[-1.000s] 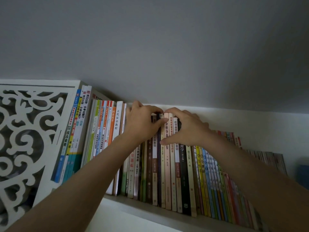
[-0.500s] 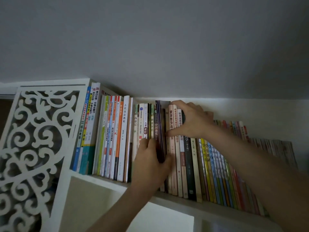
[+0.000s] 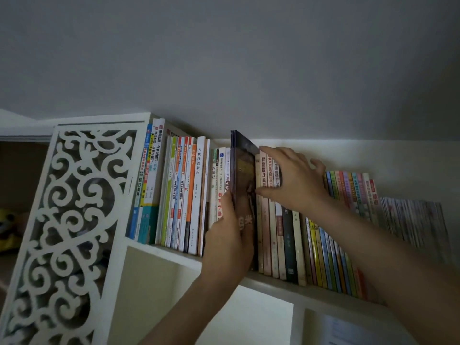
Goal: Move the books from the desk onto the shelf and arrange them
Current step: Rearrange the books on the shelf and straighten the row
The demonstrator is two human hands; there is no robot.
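A long row of upright books (image 3: 189, 195) fills the top board of a white shelf (image 3: 159, 249). In the middle of the row my left hand (image 3: 229, 240) grips the lower part of a thin dark purple book (image 3: 242, 170), which stands taller than its neighbours and sticks out from the row. My right hand (image 3: 291, 180) is curled over the tops of the pink and beige books (image 3: 267, 235) just right of it, thumb on their spines, holding them to the right. The desk is out of view.
A white carved fretwork panel (image 3: 72, 220) closes the shelf's left end. Colourful thin books (image 3: 331, 257) and a pale stack (image 3: 413, 220) fill the right side. A grey wall rises above. Below the board are open white compartments (image 3: 159, 295).
My left hand dropped from the book tops to the lower spines and took hold of the dark book, which now stands out higher from the row. My right hand stayed on the neighbouring books.
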